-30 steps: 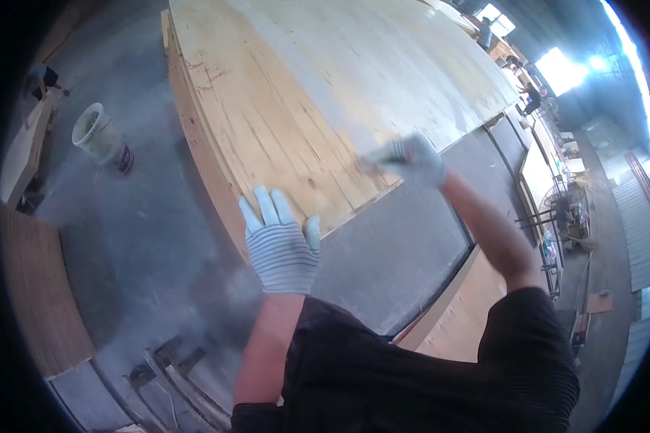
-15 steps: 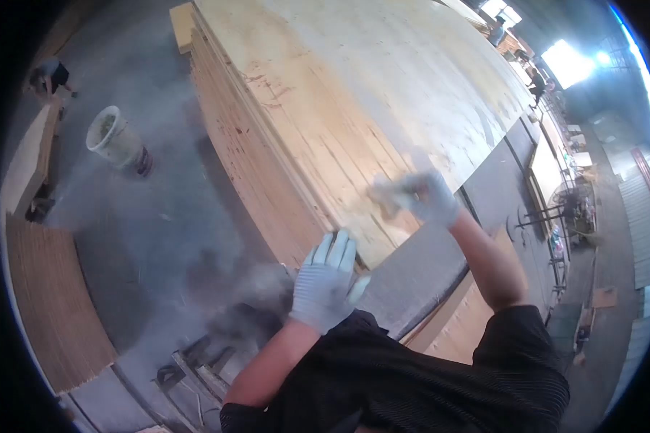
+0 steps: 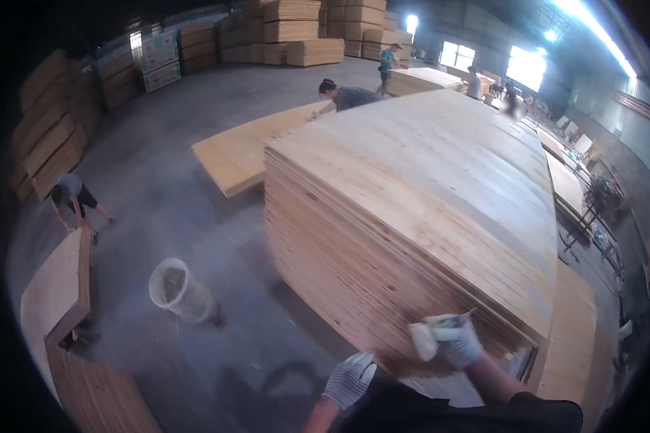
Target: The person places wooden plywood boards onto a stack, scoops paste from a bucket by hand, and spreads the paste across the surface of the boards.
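My right hand (image 3: 461, 345), in a pale work glove, is closed around a cream-coloured, block-like thing (image 3: 423, 342). A thin, dark, blade-like tip sticks out past the fingers; its exact kind is unclear. This hand is in front of the near side of a tall plywood stack (image 3: 361, 263), below the edge of the top sheet (image 3: 440, 195). My left hand (image 3: 349, 380), in a striped pale glove, is low by the stack's near lower corner. Its fingers lie loosely extended, with nothing visible in them.
A whitish bucket (image 3: 184, 292) with stuff inside stands on the floor at left. One person (image 3: 72, 198) bends over boards (image 3: 58, 281) farther left; another (image 3: 347, 97) leans over a low panel stack (image 3: 253, 148) behind. Large board piles (image 3: 303, 32) line the back.
My view has lifted and shows more of the hall. My left hand has come off the top sheet's edge, and my right hand has moved from the top surface to the stack's side.
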A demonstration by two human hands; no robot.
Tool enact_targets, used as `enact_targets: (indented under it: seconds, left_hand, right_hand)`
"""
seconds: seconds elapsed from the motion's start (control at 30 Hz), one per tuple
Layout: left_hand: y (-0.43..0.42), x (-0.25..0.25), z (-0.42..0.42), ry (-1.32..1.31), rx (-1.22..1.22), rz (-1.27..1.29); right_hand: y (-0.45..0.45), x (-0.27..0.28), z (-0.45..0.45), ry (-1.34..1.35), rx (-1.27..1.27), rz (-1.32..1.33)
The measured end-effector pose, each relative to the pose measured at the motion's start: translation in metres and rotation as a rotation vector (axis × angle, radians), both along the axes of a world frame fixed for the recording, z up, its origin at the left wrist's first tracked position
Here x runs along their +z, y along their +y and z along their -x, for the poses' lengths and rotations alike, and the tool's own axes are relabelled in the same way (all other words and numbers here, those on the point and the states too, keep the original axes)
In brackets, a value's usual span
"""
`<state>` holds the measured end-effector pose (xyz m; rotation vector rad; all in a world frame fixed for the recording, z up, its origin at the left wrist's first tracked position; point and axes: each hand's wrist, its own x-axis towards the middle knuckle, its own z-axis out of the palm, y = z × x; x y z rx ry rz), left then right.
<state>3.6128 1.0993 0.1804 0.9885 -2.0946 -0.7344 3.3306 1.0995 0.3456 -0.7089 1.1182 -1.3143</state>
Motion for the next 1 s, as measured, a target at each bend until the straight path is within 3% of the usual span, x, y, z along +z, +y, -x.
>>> enact_targets:
  seconds: [0.03, 0.13, 0.2, 0.3, 0.37, 0.4, 0.47, 0.5, 0.57, 0.8, 0.9, 1.0]
  left_hand:
    - [-0.033, 0.005, -0.028, 0.041, 0.014, -0.041]
    - [-0.13, -0.029, -0.125, -0.14, 0.044, 0.048]
    - [-0.182, -0.071, -0.199, -0.489, 0.041, 0.098]
    - [-0.218, -0.15, -0.307, -0.444, 0.445, -0.671]
    - [-0.21, -0.227, -0.388, -0.198, 0.755, -0.989]
    - [-0.201, -0.253, -0.423, 0.054, 0.919, -1.123]
    - [-0.174, -0.285, -0.471, 0.915, 1.105, -1.271]
    - [-0.183, -0.264, -0.475, 0.736, 1.264, -1.33]
    - [-0.224, -0.243, -0.481, 0.459, 1.3, -1.444]
    - [-0.477, -0.245, -0.588, -0.019, 1.025, -1.511]
    - [-0.624, -0.256, -0.692, -0.321, 0.769, -1.286]
    - [-0.79, -0.281, -0.835, -0.661, 0.501, -0.761]
  right_hand:
    - [-0.029, 0.0, -0.047, -0.117, 0.055, -0.056]
    - [-0.131, -0.087, -0.141, -0.223, 0.158, -0.097]
    - [-0.211, -0.117, -0.194, -0.17, 0.256, -0.142]
    - [-0.346, -0.166, -0.268, -0.354, 0.354, -0.163]
    - [-0.434, -0.171, -0.321, -0.376, 0.37, -0.229]
    - [-0.478, -0.158, -0.345, -0.375, 0.412, -0.21]
    - [-0.56, -0.14, -0.386, -0.425, 0.485, -0.211]
    - [-0.604, -0.137, -0.411, -0.48, 0.513, -0.222]
    - [-0.688, -0.129, -0.466, -0.539, 0.552, -0.238]
    - [-0.945, -0.156, -0.587, -0.467, 0.409, -0.277]
    - [-1.038, -0.152, -0.631, -0.377, 0.342, -0.314]
    - [-1.116, -0.116, -0.684, -0.422, 0.227, -0.317]
